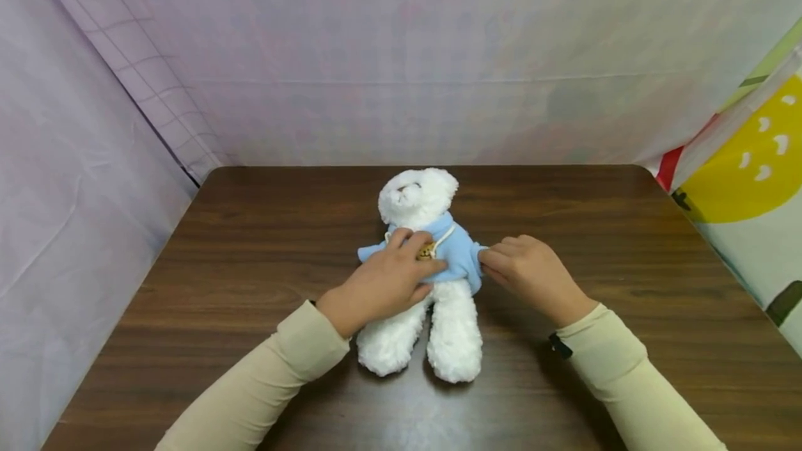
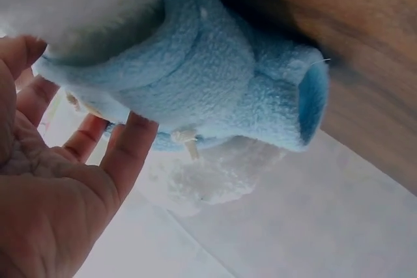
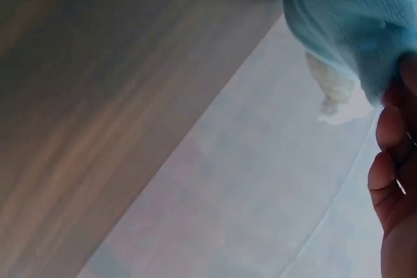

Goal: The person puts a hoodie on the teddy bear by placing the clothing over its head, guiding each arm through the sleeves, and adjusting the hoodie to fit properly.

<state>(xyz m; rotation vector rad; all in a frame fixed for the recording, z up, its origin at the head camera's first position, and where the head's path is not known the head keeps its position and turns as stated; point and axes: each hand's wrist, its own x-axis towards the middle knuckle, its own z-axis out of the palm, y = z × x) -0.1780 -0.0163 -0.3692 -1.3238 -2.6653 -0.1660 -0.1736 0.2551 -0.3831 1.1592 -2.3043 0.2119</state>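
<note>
A white plush teddy bear (image 1: 454, 339) lies on its back, head toward the far edge, dressed in a light blue hoodie (image 1: 462, 252) with white drawstrings and a small brown emblem. My left hand (image 1: 379, 285) rests on the front of the hoodie with its fingers spread. In the left wrist view those fingers (image 2: 130, 154) touch the fabric, and an empty-looking sleeve opening (image 2: 314, 102) faces away from them. At the bear's other side, my right hand (image 1: 532, 275) pinches the end of a sleeve (image 3: 371, 63) between curled fingers and thumb.
The bear lies on a dark brown wooden table (image 1: 250, 242) with rounded far corners. Pale curtains (image 1: 401, 75) hang behind it and along the left. At the right is a cloth with a yellow print (image 1: 745, 165).
</note>
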